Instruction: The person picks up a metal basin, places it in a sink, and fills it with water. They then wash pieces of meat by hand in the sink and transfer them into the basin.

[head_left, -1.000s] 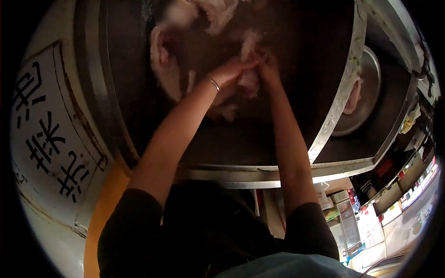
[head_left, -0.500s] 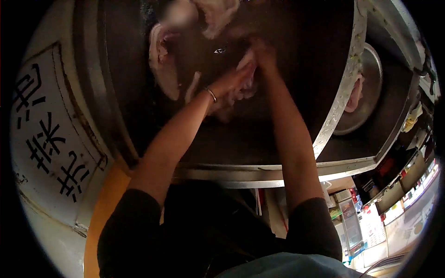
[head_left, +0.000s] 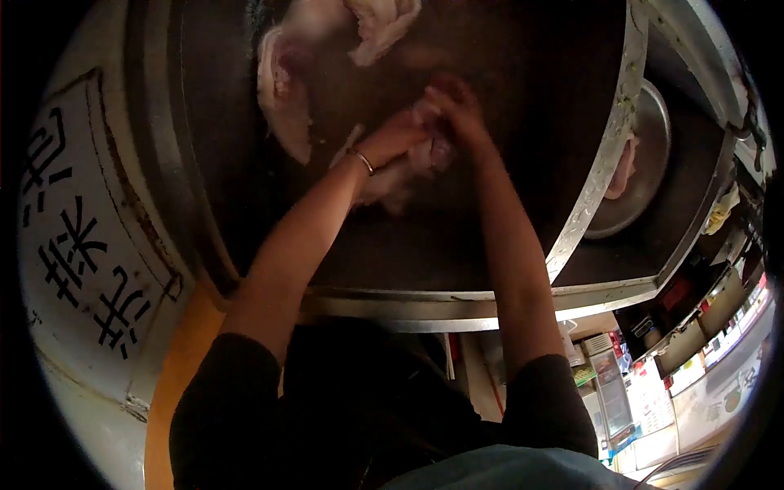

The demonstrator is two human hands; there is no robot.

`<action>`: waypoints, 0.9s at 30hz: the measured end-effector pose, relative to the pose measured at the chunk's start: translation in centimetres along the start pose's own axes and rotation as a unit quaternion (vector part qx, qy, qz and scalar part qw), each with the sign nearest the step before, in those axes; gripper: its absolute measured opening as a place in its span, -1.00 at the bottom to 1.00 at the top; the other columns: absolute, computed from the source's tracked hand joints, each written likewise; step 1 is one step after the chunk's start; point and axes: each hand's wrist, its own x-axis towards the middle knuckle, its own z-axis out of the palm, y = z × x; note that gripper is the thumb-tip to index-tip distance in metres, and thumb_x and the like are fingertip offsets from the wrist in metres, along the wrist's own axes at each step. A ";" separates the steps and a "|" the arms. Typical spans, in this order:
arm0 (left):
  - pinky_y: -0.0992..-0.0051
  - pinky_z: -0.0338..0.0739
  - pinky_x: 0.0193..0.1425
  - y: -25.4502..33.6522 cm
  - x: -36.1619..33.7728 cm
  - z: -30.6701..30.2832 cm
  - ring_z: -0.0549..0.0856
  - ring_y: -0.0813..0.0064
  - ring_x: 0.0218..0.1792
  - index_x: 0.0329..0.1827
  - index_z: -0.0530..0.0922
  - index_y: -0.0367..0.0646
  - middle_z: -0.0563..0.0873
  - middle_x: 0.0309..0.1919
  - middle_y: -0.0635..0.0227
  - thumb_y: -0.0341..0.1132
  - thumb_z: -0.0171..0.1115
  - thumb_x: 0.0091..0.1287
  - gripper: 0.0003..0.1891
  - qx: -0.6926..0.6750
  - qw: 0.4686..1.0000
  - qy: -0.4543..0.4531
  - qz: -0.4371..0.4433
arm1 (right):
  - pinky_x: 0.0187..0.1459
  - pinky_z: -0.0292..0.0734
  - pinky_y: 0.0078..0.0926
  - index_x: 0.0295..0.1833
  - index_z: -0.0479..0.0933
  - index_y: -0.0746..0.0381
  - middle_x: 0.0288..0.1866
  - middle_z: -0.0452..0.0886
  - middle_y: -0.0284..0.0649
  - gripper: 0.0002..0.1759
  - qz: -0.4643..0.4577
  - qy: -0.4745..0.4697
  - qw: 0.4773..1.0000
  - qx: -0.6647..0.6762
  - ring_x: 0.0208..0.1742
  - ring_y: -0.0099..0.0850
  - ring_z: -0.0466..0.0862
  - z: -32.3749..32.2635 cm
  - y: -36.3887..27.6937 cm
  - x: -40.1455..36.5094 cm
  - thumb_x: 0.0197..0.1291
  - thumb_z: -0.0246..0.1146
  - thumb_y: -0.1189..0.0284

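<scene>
Both my hands meet over the murky water of a large metal sink (head_left: 392, 297). My left hand (head_left: 397, 137), with a bracelet (head_left: 361, 161) at its wrist, is closed on a piece of raw meat (head_left: 439, 153). Against the same piece, my right hand (head_left: 459, 110) curls its fingers from the other side. Just under my left hand lies another pale piece of meat (head_left: 390, 194), partly in the water. Farther left in the sink are a long fatty slab of meat (head_left: 284, 98) and a thin pale strip (head_left: 347, 143). A pale chunk (head_left: 384, 31) lies at the top.
A wet metal divider (head_left: 594, 175) separates this sink from a second basin on the right. In there stands a round metal bowl (head_left: 653, 163) with a piece of meat (head_left: 624, 170) in it. A white panel with black characters (head_left: 82, 237) stands to the left.
My hands have drawn closer together around the meat, the right one shifting slightly left and downward. The held piece has turned between them. The view has tilted a little.
</scene>
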 end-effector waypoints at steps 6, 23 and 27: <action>0.54 0.40 -0.08 -0.7 0.8 2.2 0.49 0.56 -0.19 0.10 0.32 -0.18 0.51 -0.15 0.35 -0.14 -0.06 0.26 -0.59 -0.014 0.999 -0.025 0.017 | -0.23 0.41 -0.58 -0.17 0.49 0.28 -0.33 0.57 -0.28 -0.68 -0.074 -0.038 0.984 -0.157 -0.32 -0.52 0.51 -1.1 0.2 3.9 0.02 0.21 0.29; 0.62 0.38 -0.26 -1.2 0.3 0.2 0.50 0.64 -0.36 -0.18 0.52 -0.15 0.58 -0.38 0.47 -0.02 0.11 0.15 -0.62 0.096 0.979 -0.064 -0.166 | -0.34 0.44 -0.43 -0.01 0.41 0.14 -0.30 0.53 -0.14 -0.64 -0.351 0.014 0.815 -0.461 -0.35 -0.37 0.51 -4.5 1.9 9.8 0.07 0.10 0.28; 0.57 0.39 -0.37 -0.5 1.0 0.7 0.51 0.64 -0.41 -0.31 0.49 -0.13 0.56 -0.53 0.45 0.00 0.10 0.16 -0.65 -0.020 0.998 -0.013 -0.049 | -0.21 0.40 -0.41 -0.05 0.37 0.19 -0.23 0.46 -0.25 -0.61 0.027 0.054 0.971 0.232 -0.20 -0.42 0.46 -4.4 -2.0 8.1 0.11 0.09 0.14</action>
